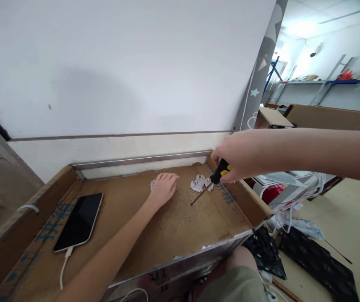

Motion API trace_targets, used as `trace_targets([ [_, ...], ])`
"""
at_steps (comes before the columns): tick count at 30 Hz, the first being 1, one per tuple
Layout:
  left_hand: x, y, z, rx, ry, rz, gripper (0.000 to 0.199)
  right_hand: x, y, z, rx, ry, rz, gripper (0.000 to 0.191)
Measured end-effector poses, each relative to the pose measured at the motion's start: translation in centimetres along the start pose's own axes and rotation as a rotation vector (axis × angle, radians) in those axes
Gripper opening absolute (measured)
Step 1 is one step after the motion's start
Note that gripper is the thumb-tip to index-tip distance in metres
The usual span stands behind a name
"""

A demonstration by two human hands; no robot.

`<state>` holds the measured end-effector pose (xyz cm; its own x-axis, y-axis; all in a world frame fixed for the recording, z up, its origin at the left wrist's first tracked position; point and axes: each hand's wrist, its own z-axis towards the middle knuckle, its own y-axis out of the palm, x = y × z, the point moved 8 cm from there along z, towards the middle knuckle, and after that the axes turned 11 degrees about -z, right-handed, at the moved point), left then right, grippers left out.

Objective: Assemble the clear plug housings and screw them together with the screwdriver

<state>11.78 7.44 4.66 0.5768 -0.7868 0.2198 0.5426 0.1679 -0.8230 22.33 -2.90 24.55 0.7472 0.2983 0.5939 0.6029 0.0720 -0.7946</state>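
Note:
In my right hand is a screwdriver with a black and yellow handle. Its thin shaft slants down to the left, the tip at the cardboard among small dark specks. Just behind the shaft lie several white round pieces with metal parts, close together. My left hand is down on the cardboard, fingers bent and close together; what lies under them is hidden. Another white piece shows partly at that hand's left edge.
A cardboard-lined tray with raised sides forms the work surface. On its left lies a phone with a white cable. A white panel stands behind. Black plastic bags and cables are at the lower right.

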Motion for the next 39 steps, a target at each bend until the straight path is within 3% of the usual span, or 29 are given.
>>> trace_targets([
  [5,4.8,3.5,3.2,-0.074,0.020,-0.166,0.023,-1.4,-2.4,0.0,0.220,0.034,0.029,0.038],
  [8,5.4,5.1,3.9,-0.114,-0.012,-0.171,0.016,-2.3,-4.0,-0.3,0.468,0.047,0.018,0.026],
  [11,4.8,4.9,2.3,-0.142,-0.010,-0.182,0.014,-1.7,-4.2,-0.5,0.742,0.127,0.255,0.016],
  [14,3.7,3.2,-0.7,-0.162,-0.024,-0.204,0.016,0.3,-1.5,-1.1,0.995,0.345,0.622,0.010],
  [17,2.9,1.5,-3.5,-0.159,-0.083,-0.273,0.018,2.0,3.7,-3.0,1.287,0.617,1.185,0.010],
  [19,2.5,0.9,-4.6,-0.139,-0.146,-0.327,0.018,1.8,6.8,-4.2,1.448,0.711,1.556,0.017],
  [21,2.2,0.5,-5.1,-0.095,-0.210,-0.353,0.025,0.7,7.9,-4.8,1.470,0.669,1.751,0.018],
  [23,1.8,0.3,-5.2,-0.053,-0.249,-0.339,0.030,-0.4,7.3,-4.7,1.387,0.554,1.805,0.018],
  [26,1.4,0.1,-5.3,-0.036,-0.276,-0.312,0.021,-1.3,5.9,-3.3,1.291,0.415,1.853,0.024],
  [33,1.0,-0.4,-5.9,-0.070,-0.299,-0.334,0.029,0.1,2.2,2.9,1.197,0.419,1.807,0.031],
  [36,0.9,-0.3,-5.7,-0.095,-0.296,-0.368,0.036,1.6,0.2,3.2,1.274,0.436,1.788,0.032],
  [39,0.4,0.2,-5.5,-0.110,-0.323,-0.387,0.040,3.0,-0.1,3.0,1.356,0.441,1.841,0.031],
])
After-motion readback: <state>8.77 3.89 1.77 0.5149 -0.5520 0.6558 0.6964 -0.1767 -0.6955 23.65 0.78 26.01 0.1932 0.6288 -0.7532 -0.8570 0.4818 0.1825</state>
